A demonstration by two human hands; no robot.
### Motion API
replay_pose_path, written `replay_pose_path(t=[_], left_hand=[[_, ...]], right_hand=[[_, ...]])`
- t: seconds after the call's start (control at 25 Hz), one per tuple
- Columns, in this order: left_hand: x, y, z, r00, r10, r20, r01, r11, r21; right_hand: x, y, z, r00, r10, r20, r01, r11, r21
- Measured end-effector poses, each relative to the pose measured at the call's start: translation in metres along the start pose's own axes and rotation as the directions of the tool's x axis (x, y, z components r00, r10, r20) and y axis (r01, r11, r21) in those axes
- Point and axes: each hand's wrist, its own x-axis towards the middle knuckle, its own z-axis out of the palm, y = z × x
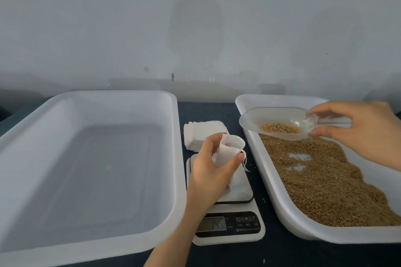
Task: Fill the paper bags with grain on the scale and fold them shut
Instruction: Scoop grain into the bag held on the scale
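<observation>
Head view: left hand (208, 171) fingers curled around an open paper bag (227, 150) over the scale (230, 219); right hand (364, 132) fingers pinching a scoop (280, 122) of grain (280, 128)

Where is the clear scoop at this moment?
In the head view the clear scoop is on the right, held by the right hand above the far end of the grain tray, beside the paper bag in the left hand.
</observation>
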Motion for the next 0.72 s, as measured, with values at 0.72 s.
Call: replay_pose_path(t=[0.72], left_hand=[[0.001,-0.002,0.005,0.999,0.041,0.015,-0.04,0.999,-0.031]], right_hand=[[0.03,-0.034,-0.004,0.949,-0.309,0.064,0.301,0.824,-0.48]])
